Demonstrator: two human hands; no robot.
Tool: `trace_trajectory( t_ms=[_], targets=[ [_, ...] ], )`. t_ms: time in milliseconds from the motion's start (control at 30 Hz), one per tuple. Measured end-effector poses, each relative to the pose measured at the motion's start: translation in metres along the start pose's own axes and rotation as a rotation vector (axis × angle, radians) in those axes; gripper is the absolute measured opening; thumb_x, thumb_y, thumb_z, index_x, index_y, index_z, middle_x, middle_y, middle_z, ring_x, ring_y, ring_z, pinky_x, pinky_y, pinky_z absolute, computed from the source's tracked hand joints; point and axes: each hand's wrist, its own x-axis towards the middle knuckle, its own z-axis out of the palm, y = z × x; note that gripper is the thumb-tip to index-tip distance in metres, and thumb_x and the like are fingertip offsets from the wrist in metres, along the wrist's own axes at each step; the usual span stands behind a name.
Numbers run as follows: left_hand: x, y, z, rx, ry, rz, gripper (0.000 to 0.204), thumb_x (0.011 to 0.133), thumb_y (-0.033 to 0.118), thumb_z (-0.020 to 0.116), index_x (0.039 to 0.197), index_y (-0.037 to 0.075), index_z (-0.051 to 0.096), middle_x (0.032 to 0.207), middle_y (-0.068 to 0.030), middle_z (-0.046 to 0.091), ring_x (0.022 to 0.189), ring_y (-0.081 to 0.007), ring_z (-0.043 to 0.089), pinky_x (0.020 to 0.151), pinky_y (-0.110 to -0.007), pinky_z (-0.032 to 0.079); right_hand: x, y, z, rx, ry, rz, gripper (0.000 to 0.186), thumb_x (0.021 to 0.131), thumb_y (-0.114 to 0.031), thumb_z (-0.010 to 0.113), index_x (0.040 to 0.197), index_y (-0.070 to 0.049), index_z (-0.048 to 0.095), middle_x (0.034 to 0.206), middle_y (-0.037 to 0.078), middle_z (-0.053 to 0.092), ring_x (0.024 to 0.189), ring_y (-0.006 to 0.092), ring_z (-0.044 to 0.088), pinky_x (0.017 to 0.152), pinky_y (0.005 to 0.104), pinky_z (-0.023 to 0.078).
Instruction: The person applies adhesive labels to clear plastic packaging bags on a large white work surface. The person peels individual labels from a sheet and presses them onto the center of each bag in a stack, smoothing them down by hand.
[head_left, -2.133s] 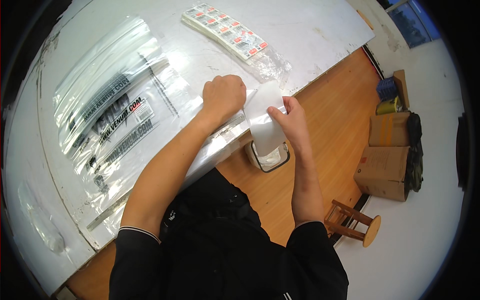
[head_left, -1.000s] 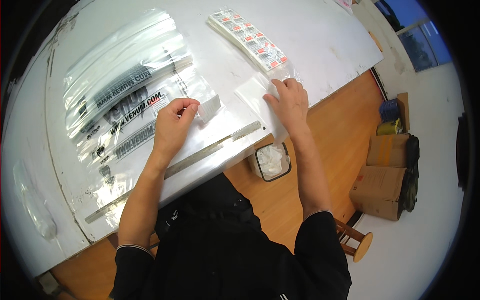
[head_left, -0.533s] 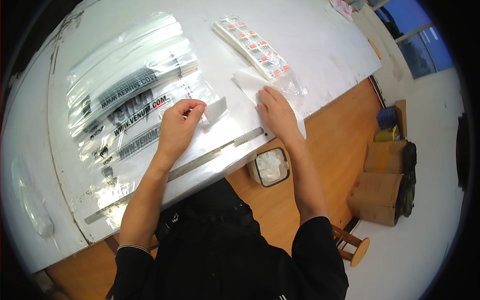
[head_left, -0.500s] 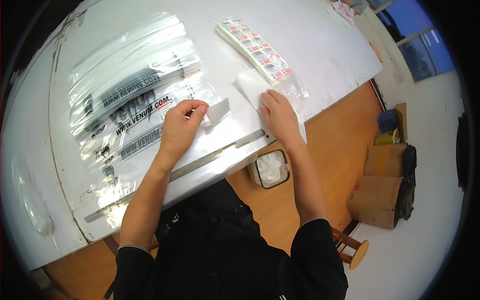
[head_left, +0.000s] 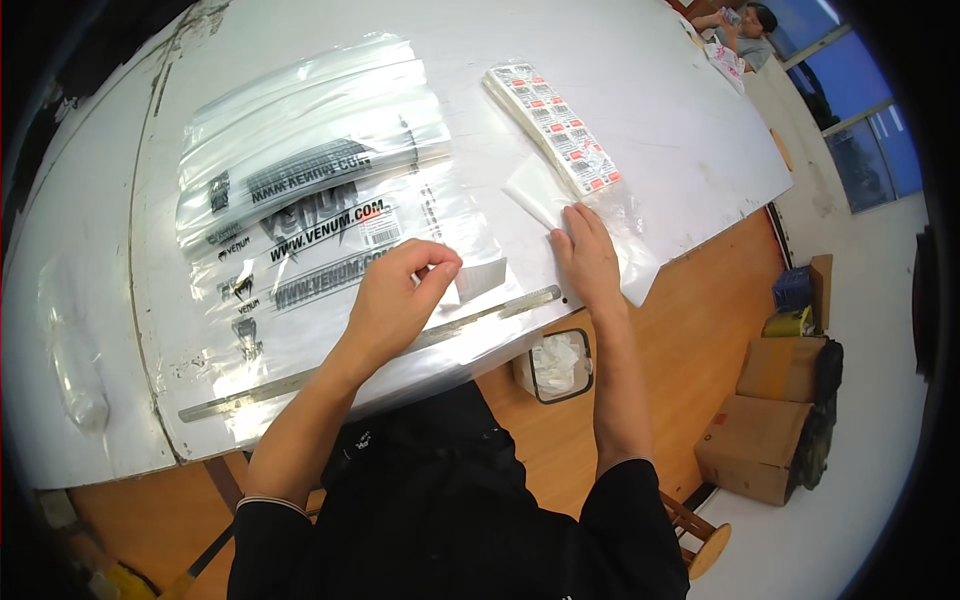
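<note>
A stack of clear plastic bags with black print [head_left: 330, 240] lies on the table in front of my left hand [head_left: 400, 300]. That hand is closed, thumb and forefinger pinched above the stack's near right corner. Just beside the fingertips is a small greyish strip [head_left: 484, 279]; whether the pinch holds anything is unclear. A white barcode label [head_left: 380, 229] sits on the top bag. My right hand [head_left: 590, 258] lies with fingers extended on white backing paper [head_left: 536, 190] and clear film. Beyond its fingertips is a long stack of printed label sheets [head_left: 555, 128].
A metal ruler [head_left: 250, 395] lies along the table's near edge. Below the edge stands a bin with white waste [head_left: 556, 365]. Cardboard boxes [head_left: 750, 445] and a wooden stool [head_left: 708, 548] are at the right. Another person [head_left: 750, 35] is at the far right.
The view has shifted, so the table and its things sit farther right and lower. The barcode label now shows beyond my left hand, and another person has come into view.
</note>
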Motion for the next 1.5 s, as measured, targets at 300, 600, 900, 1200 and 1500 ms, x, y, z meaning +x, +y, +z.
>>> trace_trajectory(
  t_ms=[300,600,900,1200,1500],
  targets=[
    [-0.037,0.000,-0.014,-0.083,0.114,0.161,0.011,0.091,-0.001,0.065,0.100,-0.001,0.071,0.104,-0.0099,0.070,0.094,-0.0161,0.063,0.081,-0.029,0.049,-0.031,-0.066,-0.041,0.291,-0.030,0.123,0.038,0.089,-0.015,0.072,0.123,-0.001,0.064,0.126,0.016,0.063,0.111,0.0323,0.062,0.096,0.0414,0.050],
    [-0.058,0.001,-0.020,-0.090,-0.010,0.190,0.011,0.093,0.000,0.064,0.101,-0.002,0.070,0.108,-0.0118,0.070,0.096,-0.0197,0.066,0.084,-0.031,0.052,-0.058,-0.116,-0.041,1.215,-0.437,0.141,0.012,0.086,0.004,0.072,0.099,0.002,0.070,0.101,0.008,0.069,0.090,0.0142,0.063,0.079,0.0280,0.049],
    [-0.067,-0.014,-0.067,-0.831,-0.318,-0.456,0.047,0.102,0.020,0.057,0.143,0.002,0.045,0.120,-0.0127,0.068,0.103,-0.0184,0.067,0.090,-0.034,0.055,-0.026,-0.151,-0.050,0.600,0.000,-0.656,0.020,0.073,0.000,0.073,0.093,-0.003,0.071,0.093,0.009,0.070,0.074,0.0214,0.065,0.060,0.0312,0.051],
    [-0.056,-0.008,-0.087,-0.552,-0.300,-0.464,0.051,0.091,0.000,0.070,0.137,0.001,0.049,0.095,-0.0029,0.068,0.086,-0.0070,0.064,0.077,-0.023,0.053,-0.007,-0.172,-0.028,0.403,0.050,-0.946,0.021,0.073,-0.005,0.074,0.094,-0.003,0.070,0.096,0.007,0.067,0.076,0.0165,0.062,0.058,0.0269,0.047],
    [-0.053,-0.029,-0.130,-0.246,0.043,-0.411,0.038,0.092,-0.003,0.067,0.129,0.004,0.059,0.094,0.0019,0.063,0.083,-0.0028,0.061,0.072,-0.017,0.049,0.040,-0.159,0.003,0.289,-0.312,-0.724,0.048,0.079,-0.027,0.078,0.119,-0.004,0.064,0.118,0.012,0.066,0.107,0.0320,0.064,0.088,0.0420,0.055]
  ],
)
